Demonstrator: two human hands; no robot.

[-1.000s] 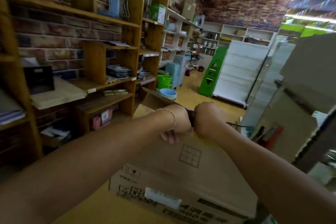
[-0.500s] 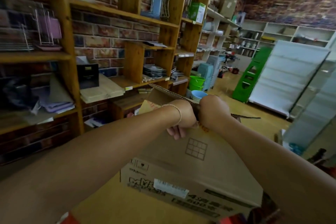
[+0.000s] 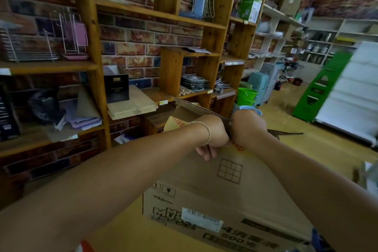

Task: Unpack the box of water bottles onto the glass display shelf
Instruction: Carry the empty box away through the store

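A brown cardboard box (image 3: 241, 196) with black print and a white barcode label sits low in front of me, its top flap (image 3: 196, 108) raised. My left hand (image 3: 212, 139), a thin band on its wrist, grips the flap's upper edge with curled fingers. Right beside it, my right hand (image 3: 248, 127) grips the same edge. The two fists touch. The box's contents are hidden behind the flap. No water bottles or glass shelf show clearly.
Wooden shelving (image 3: 94, 63) against a brick wall fills the left, holding wire racks, boards and plates. A green bucket (image 3: 246, 96) and stacked stools stand on the yellow floor beyond. A green rack (image 3: 321, 86) and white panel stand at right.
The view has swung left, so the shelving fills more of the frame and the grey display at right has left it. Both hands keep the same grip on the flap.
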